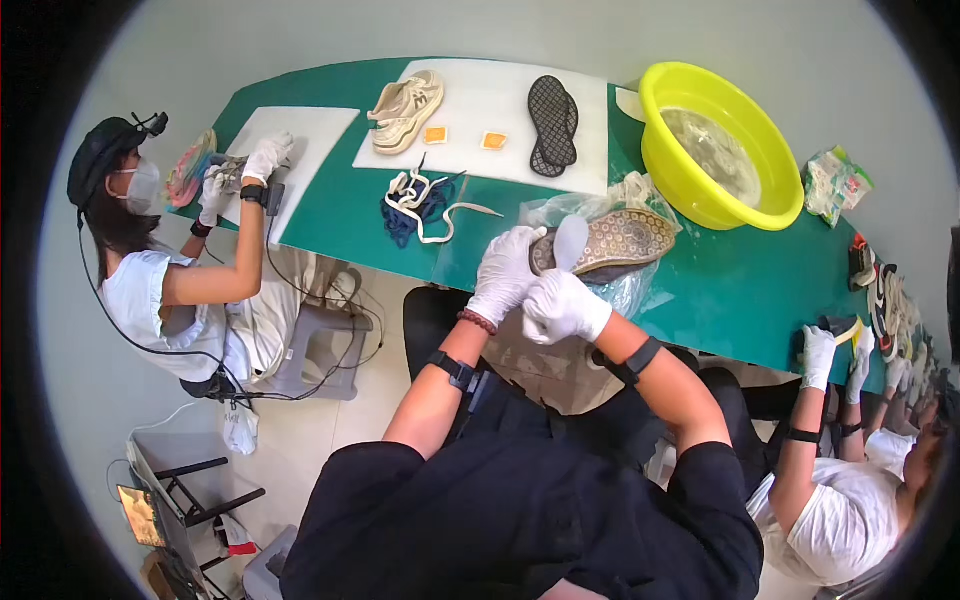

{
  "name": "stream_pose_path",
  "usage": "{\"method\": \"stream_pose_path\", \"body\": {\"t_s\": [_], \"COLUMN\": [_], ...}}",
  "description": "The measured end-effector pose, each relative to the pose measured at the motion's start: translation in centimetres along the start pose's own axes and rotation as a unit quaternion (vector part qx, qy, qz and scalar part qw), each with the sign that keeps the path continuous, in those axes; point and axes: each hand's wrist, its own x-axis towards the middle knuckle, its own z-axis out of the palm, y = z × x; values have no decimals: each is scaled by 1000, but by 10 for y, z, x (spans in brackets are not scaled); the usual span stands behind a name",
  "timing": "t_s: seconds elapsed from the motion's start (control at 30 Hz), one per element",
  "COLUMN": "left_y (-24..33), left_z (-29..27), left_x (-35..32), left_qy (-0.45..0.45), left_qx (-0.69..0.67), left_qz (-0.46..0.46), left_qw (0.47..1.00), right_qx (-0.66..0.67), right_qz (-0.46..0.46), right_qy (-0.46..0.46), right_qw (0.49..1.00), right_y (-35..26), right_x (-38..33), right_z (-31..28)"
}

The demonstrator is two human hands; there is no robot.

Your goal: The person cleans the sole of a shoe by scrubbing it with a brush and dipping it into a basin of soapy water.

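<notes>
A shoe (640, 240) lies sole up on a clear plastic sheet (632, 292), its studded brown-grey tread facing me. My left hand (506, 268), in a white glove, closes on the left end of this shoe. My right hand (563, 306), also gloved, is wrapped round the handle of a white oval-headed tool (571, 243). The tool's pale head stands upright against the sole; its exact kind does not show. My right fingers hide its handle.
A yellow basin (665, 165) of cloudy water stands at the back right, beside a package (836, 187). Behind my hands, a white mat (462, 85) bears a cream shoe (408, 110) and black insoles (553, 125). Shoelaces (425, 205) lie left. Co-workers sit on both sides.
</notes>
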Motion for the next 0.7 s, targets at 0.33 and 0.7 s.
{"method": "stream_pose_path", "body": {"t_s": [0.33,0.7], "left_y": [4,11], "left_z": [4,-4], "left_x": [1,1], "left_qy": [15,-10], "left_qx": [17,2], "left_qz": [-24,12], "left_qw": [999,1000], "right_qx": [-65,12], "right_qz": [176,53], "right_qy": [72,56], "right_qw": [980,997], "right_y": [27,-27], "right_x": [-17,4], "right_z": [-25,14]}}
